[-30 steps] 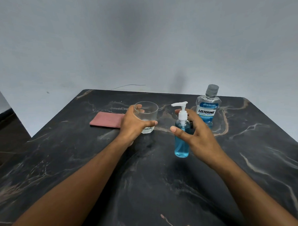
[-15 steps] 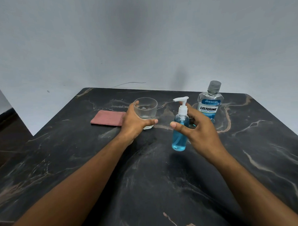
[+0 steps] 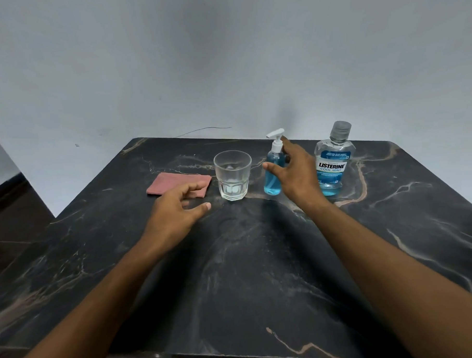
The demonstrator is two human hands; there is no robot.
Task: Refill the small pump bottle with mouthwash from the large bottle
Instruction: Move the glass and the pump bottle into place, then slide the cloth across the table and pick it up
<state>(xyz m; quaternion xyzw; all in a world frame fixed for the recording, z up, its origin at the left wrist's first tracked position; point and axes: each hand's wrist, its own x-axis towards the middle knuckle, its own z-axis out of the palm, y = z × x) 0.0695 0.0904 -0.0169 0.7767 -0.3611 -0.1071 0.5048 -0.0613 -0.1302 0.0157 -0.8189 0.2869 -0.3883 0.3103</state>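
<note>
The small pump bottle (image 3: 273, 171) stands upright near the far edge of the dark marble table (image 3: 260, 259), slightly right of that edge's midpoint. It has a white pump head, nozzle pointing left, and a clear body holding blue liquid over most of its height. The right hand (image 3: 297, 173) is at the bottle's right side, fingers reaching up beside the pump neck and thumb extended leftward across the front of the body; the fingers are spread and only lightly curved. Whether they actually touch the bottle cannot be told from this view.

Just right of that hand stands the large Listerine Cool Mint bottle (image 3: 334, 161), upright, grey cap on, blue liquid visible only in its lower part. It is toward the far right corner.

Left of the pump bottle, close but apart, stands a clear faceted drinking glass (image 3: 233, 175), upright. Any contents cannot be made out.

The left hand (image 3: 176, 211) is nearer the front than the glass and to its left, apart from it, fingers loosely spread and holding nothing. Its fingertips overlap the near edge of a folded pink cloth (image 3: 175, 182) lying flat left of the glass.
</note>
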